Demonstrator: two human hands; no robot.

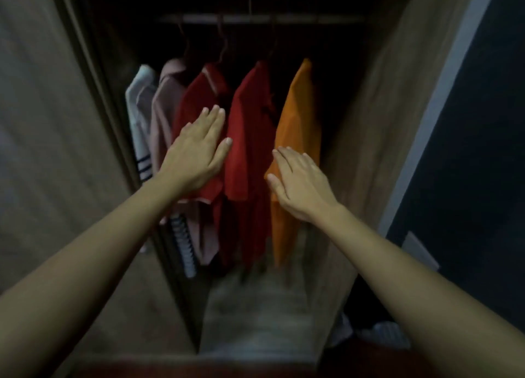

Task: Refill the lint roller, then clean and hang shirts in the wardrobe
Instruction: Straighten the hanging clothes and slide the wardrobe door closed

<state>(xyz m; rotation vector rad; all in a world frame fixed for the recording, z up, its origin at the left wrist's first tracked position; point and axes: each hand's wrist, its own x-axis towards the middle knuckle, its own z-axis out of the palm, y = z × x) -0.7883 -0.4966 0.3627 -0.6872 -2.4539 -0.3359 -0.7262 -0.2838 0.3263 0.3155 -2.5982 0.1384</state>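
The top of the wardrobe (369,116) is very dark, so the rail (255,18) & the hanger hooks (223,43) are only faint lines. The whole view is a bit blurry.

Five shirts hang in a row inside: a white shirt (139,104), a pink shirt (163,107), a first red shirt (196,99), a second red shirt (250,116) & an orange shirt (298,113). A striped cloth (184,247) peeks out low down; what it belongs to is not clear.

The left hand (196,153) lies flat on the first red shirt, fingers (214,119) straight & close together. The right hand (298,184) is at the orange shirt's front edge, fingers straight & a little apart. Touching or not, can't tell.

The wardrobe floor (255,306) is pale wood. Low on the right a cloth heap (380,335) is partly hidden by the wardrobe side. A dark wall (468,150) stands to the right.
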